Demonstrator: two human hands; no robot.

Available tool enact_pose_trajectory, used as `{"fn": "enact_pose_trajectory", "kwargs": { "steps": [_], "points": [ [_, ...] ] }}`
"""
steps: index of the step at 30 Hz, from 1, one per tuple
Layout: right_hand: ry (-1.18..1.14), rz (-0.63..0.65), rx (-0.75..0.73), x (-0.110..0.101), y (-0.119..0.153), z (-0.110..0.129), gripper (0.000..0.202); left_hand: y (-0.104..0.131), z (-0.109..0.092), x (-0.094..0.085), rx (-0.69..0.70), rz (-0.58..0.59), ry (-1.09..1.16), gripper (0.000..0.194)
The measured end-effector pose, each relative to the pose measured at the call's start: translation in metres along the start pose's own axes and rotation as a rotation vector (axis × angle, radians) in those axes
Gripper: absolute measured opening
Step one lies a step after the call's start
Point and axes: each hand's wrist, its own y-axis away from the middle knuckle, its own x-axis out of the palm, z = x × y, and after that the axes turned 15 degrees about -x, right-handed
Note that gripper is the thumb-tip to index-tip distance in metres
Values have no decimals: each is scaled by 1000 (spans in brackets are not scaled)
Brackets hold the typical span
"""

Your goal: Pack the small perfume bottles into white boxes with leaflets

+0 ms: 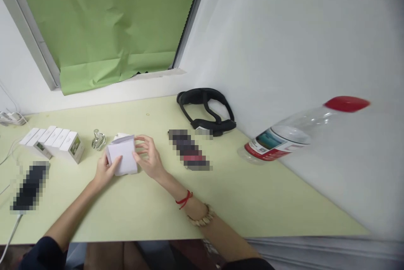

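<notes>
A white cardboard box [123, 158] with a raised top flap is held just above the table, tilted toward me. My left hand [105, 167] grips its left side, thumb across the near face. At the right edge, my right hand [148, 157] has its thumb against the box and its fingers apart behind the flap. A small glass bottle [98, 139] stands left of the box. Farther left is a row of several small white boxes [65, 144] with green pictures on their ends. What is inside the held box is hidden.
A black head strap [206, 112] lies by the wall, with a blurred-out dark object [189, 150] before it. A plastic bottle with a red cap [277, 139] stands at the right. At the left lie a blurred-out dark device [31, 186] with a white cable and a power strip [12, 117].
</notes>
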Motion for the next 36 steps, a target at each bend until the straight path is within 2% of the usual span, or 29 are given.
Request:
{"fn": "enact_pose_trajectory", "kwargs": {
  "steps": [3, 6, 9, 13, 19, 25, 28, 33, 36],
  "points": [
    [-6, 47, -92, 4, 8, 0, 40, 10, -2, -3, -48, 65, -17, 62],
    [-43, 21, -125, 9, 15, 1, 30, 16, -8, 1, -78, 108, 83, 73],
    [7, 59, -99, 10, 16, 4, 29, 18, -10, 5, -86, 137, 151, 77],
    [86, 153, -88, 12, 15, 11, 32, 19, -7, 7, -116, 116, 159, 79],
    [24, 94, -14, 21, 21, 16, 21, 26, -8, 14, -123, 159, 273, 78],
    [-57, 79, 65, 19, 24, 15, 29, 27, -8, 19, -179, 206, 318, 82],
    [-95, 77, 90, 20, 25, 15, 31, 28, -6, 19, -139, 131, 282, 75],
    [-113, 72, 121, 22, 26, 16, 33, 35, -5, 20, -25, -177, 139, 55],
    [-94, 56, 143, 22, 28, 16, 33, 36, -7, 21, 13, -215, 87, 47]
  ]
}}
